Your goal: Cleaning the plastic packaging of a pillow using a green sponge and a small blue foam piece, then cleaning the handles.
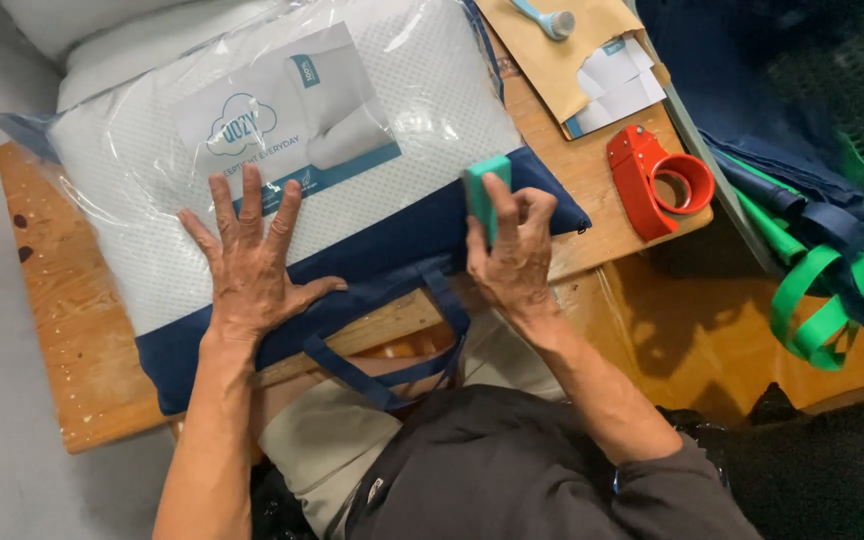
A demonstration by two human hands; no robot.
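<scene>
**Packed pillow held flat while a green block presses on its navy band**

The wooden tabletop (72,330) carries everything here, worn and spotted along its near edge. Across most of it lies the packaged pillow (152,170), a white quilted cushion inside a clear plastic carry bag with a printed card insert behind the film. A navy fabric band (392,240) runs along the bag's near side, and its navy carry handle (392,385) hangs off the tabletop edge toward the person's lap.

The left hand (250,262) lies palm down with fingers spread wide, holding nothing, pressing where the white panel meets the navy band. The right hand (514,255) is closed around a small green block (485,188), which stands on end against the navy band near the bag's right corner.

To do this well, I judge that the spread hand should keep firm, even weight so the slippery plastic does not creep, while the block is kept square to the band and moved with steady pressure rather than jabs. The handle is best left hanging out of the block's way.

Farther right, apart from the bag, sit a red tape dispenser (652,180), a brown envelope (552,60) with white slips, and green straps (832,290) beyond the edge.
</scene>
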